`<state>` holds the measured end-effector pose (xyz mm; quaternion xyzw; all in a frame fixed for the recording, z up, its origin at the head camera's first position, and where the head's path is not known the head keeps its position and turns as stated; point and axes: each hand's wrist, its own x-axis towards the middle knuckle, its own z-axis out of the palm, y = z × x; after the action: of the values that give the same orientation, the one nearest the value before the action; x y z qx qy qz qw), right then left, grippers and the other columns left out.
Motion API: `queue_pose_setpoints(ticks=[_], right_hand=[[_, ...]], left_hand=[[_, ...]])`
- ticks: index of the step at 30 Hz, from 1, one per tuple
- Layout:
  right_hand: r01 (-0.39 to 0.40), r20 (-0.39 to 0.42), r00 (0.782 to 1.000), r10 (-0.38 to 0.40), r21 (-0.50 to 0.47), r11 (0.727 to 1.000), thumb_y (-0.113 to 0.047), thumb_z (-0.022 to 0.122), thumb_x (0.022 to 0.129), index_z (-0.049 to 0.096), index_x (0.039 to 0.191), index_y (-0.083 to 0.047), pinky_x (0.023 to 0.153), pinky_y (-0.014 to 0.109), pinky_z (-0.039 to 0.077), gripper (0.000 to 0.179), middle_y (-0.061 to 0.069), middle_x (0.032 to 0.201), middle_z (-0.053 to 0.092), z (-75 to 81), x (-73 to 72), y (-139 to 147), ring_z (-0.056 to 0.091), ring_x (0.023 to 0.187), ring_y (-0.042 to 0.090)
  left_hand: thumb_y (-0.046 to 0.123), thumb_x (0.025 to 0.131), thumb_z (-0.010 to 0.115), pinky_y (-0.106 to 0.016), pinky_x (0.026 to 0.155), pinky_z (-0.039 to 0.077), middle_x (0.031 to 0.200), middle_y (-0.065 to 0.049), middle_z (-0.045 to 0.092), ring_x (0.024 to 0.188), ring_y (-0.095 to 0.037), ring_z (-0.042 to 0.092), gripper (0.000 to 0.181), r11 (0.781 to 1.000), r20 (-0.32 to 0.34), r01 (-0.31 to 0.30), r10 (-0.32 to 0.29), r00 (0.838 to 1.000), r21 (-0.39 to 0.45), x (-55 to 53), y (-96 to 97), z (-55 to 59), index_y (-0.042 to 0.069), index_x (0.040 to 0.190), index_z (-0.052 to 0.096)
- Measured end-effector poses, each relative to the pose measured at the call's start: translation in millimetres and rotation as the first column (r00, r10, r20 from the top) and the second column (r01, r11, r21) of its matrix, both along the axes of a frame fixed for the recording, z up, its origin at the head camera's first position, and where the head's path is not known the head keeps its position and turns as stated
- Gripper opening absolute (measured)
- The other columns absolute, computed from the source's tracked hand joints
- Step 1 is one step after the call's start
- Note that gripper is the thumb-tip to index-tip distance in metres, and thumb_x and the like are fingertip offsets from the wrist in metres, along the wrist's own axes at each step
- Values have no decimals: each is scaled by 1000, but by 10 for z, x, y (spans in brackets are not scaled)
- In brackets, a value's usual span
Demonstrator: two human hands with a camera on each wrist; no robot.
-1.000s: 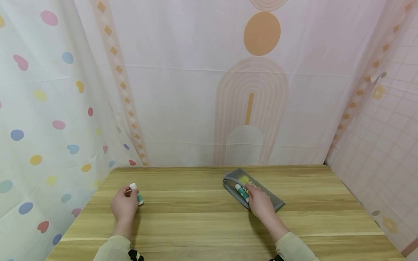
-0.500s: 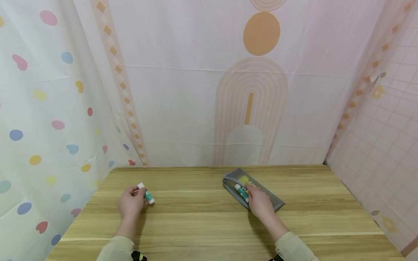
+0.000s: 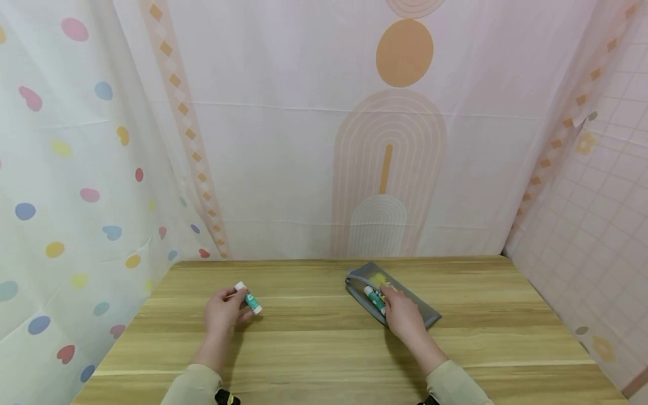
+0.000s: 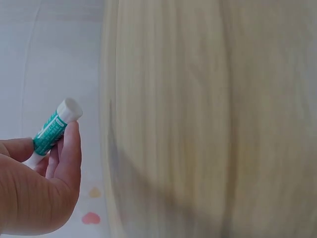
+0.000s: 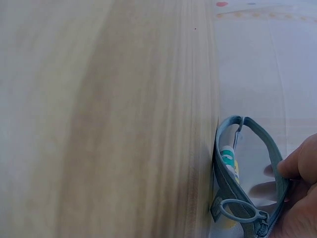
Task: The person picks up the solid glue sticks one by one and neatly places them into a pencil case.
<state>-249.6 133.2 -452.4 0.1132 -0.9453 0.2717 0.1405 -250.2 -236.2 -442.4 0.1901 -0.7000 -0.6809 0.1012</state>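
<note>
My left hand (image 3: 223,312) pinches a glue stick (image 3: 252,302) with a teal label and white ends, held above the left part of the table. In the left wrist view the same glue stick (image 4: 49,131) leans between thumb and fingers. To the right, my right hand (image 3: 405,316) grips the upper edge of a grey zippered pouch (image 3: 429,315). The right wrist view shows the pouch's zipper rim (image 5: 270,144) spread apart, a zipper pull ring (image 5: 242,210) hanging at one end. Another glue stick (image 3: 374,300) lies inside the pouch, partly hidden by the hand.
The wooden table (image 3: 314,349) spans the space between and around both hands. A patterned curtain (image 3: 283,169) hangs along its far edge. Dotted cloth (image 3: 91,169) borders the left side, checked cloth (image 3: 597,225) the right.
The left hand has moved to the right with its glue stick, toward the pouch. My right hand and the pouch have stayed in place.
</note>
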Motion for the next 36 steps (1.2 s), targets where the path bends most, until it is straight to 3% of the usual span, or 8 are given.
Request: queue_pose_setpoints(ticks=[11,18,25,36], right_hand=[[8,10,1000,-8,0,1000,3,58,95,61,128,5,87,71,46,33,29,117,65,26,-4,-17,57,109,55],[3,-12,1000,-3,5,1000,3,59,94,62,126,6,86,67,49,32,28,113,66,20,-3,-27,58,107,54],[6,-9,1000,-6,-4,1000,3,59,94,63,125,5,87,65,50,31,29,115,65,24,-1,-23,58,107,55],[12,11,1000,-12,-15,1000,2,58,95,62,126,5,87,71,46,32,30,118,64,35,5,-23,57,110,55]], left_hand=[[10,99,60,-34,68,61,112,-22,52,83,-18,61,44,994,-5,90,-89,996,62,-14,288,20,-14,134,45],[8,98,61,-35,69,61,111,-20,51,82,-18,61,42,984,-23,139,-137,990,109,-20,500,41,-14,131,46],[4,98,61,-36,66,61,105,-18,53,77,-18,64,33,974,-45,168,-163,986,150,-30,762,24,-14,123,51],[5,97,62,-42,69,61,104,-18,55,81,-24,66,35,952,-80,219,-206,975,213,-63,1115,3,-14,124,50]])
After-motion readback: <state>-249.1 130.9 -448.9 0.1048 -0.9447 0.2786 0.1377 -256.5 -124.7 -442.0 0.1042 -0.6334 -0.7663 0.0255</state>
